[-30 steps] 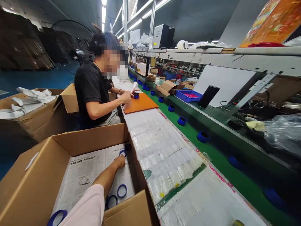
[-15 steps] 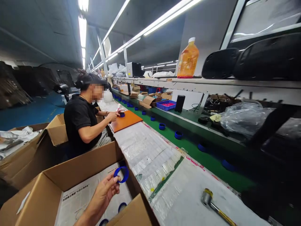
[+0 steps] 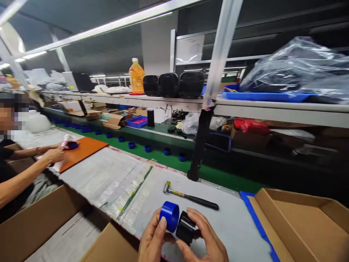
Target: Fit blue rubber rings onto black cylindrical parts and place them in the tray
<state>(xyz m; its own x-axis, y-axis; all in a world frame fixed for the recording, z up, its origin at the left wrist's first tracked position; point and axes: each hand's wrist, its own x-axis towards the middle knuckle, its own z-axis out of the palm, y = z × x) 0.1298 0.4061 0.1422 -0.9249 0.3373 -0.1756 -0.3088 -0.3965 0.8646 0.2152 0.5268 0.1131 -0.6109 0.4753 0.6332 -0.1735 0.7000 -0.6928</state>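
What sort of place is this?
Probably a factory assembly line: blue rings sit spaced along a green belt, a hammer lies on the workbench, and a co-worker works at an orange board.

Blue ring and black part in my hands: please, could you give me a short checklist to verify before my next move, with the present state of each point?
1. Blue ring held by the left hand: ok, between thumb and fingers.
2. Black part held by the right hand: ok, thumb below, fingers above.
3. Ring and black part not fitted into each other: ok, they are side by side.
4. Inside of the ring clean: cannot tell, it is hidden.
5. Hammer laid down: ok, on the table beyond the hands.
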